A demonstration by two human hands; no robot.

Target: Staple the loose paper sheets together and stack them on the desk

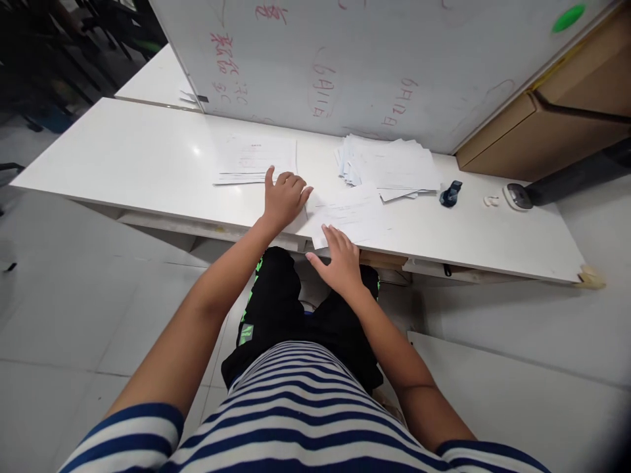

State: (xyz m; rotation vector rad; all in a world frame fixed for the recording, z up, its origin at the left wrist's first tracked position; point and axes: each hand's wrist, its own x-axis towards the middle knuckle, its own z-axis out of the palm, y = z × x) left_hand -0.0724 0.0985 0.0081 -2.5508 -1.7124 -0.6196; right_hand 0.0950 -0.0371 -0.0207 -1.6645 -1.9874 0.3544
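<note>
A white paper sheet point(350, 209) with faint lines lies in front of me, its near corner reaching the desk's front edge. My right hand point(340, 259) is at that near edge, fingers stretched out over the sheet; whether they press on it I cannot tell. Between this sheet and a neat paper stack point(261, 154) on the left is my left hand point(286, 200), its fingers apart and nothing held. Red print shows on the top page of that stack. Behind the sheet, to the right, sits a messier pile of papers point(394, 164) with uneven edges.
On the white desk point(148, 151), right of the papers, stand a small dark blue object point(450, 194), a little white item point(491, 201) and a rounded white-and-black device point(517, 196). A whiteboard point(365, 66) with red writing rises behind. Cardboard boxes point(507, 138) stand at the right.
</note>
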